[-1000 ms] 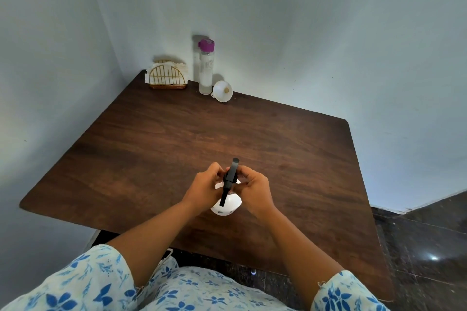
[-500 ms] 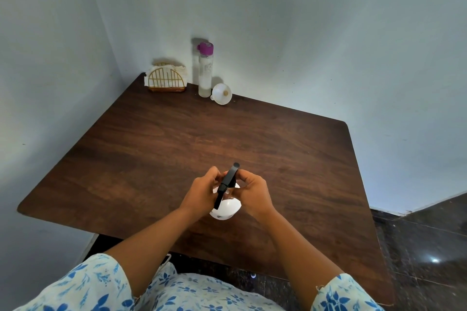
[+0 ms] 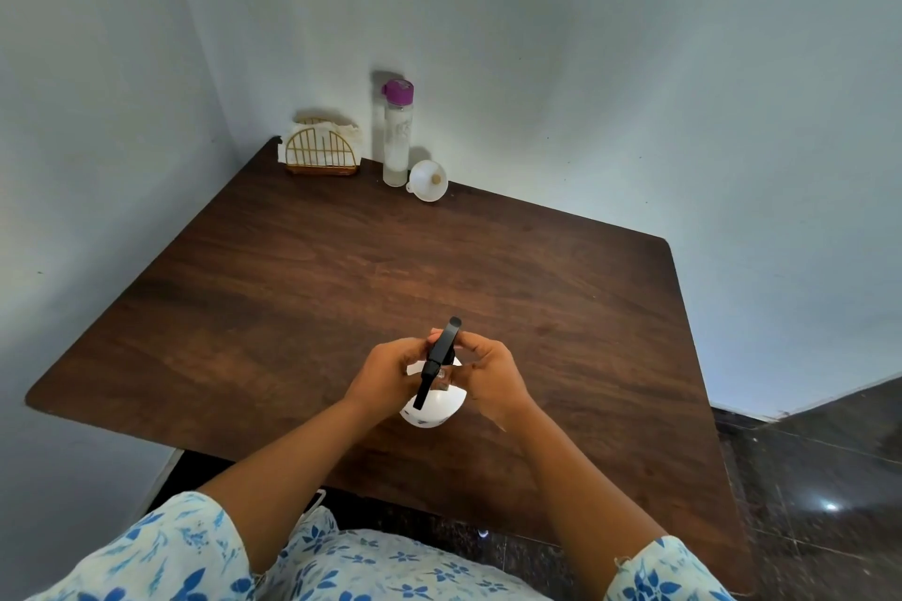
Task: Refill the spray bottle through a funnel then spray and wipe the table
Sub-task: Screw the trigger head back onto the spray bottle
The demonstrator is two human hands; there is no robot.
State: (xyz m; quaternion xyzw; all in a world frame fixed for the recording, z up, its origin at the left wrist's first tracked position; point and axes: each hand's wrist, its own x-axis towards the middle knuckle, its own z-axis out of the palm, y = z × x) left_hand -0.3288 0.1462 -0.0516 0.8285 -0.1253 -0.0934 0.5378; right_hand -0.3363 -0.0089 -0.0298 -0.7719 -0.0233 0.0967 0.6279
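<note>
Head view: left hand [image 3: 385, 373] and right hand [image 3: 490, 373] both clasped on white spray bottle [image 3: 432, 408] at near-centre of table [image 3: 302, 288], seemingly at its black trigger head [image 3: 439, 356]; funnel [image 3: 428, 181] beside purple-capped bottle [image 3: 398, 132] at far edge.

There is a single view, from a wide-angle camera worn on the person's head, looking forward and steeply down. The dark wooden tabletop [image 3: 302, 288] fills the middle of the frame, its far corner set into the room's corner at upper left. The hands [image 3: 439, 373] sit close below the lens, just under centre, forearms running up from the bottom edge. Walls bend with the lens; dark floor [image 3: 820, 464] shows at lower right.
</note>
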